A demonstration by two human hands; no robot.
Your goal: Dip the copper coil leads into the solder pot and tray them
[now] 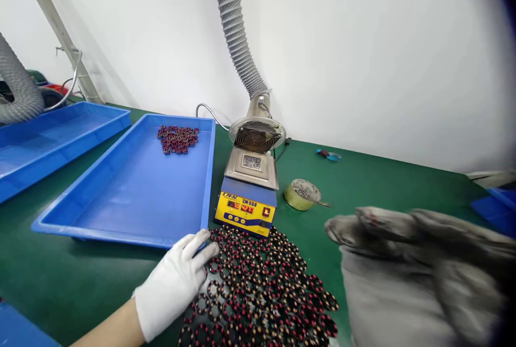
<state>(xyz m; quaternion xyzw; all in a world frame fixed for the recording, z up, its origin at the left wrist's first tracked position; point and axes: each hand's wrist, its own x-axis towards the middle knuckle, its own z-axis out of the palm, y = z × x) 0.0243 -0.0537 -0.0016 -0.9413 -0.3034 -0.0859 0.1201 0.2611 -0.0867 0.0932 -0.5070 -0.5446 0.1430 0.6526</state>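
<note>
The left hand (177, 277), in a white glove, reaches up and to the right from the lower left, its forearm slanting and palm turned down, fingers a little bent and slightly spread. Its fingertips lie at the near right corner of the blue tray (133, 191), by the left edge of the spread of rings (258, 293) — whether that grip holds a ring, I cannot tell. The rings lie on the green surface (382, 186), right in front of the heater (245, 210). The right hand (419, 266), in a soiled grey glove, is raised at the right, fingers toward the left, near the cup (296, 199) — too blurred to tell its grip.
</note>
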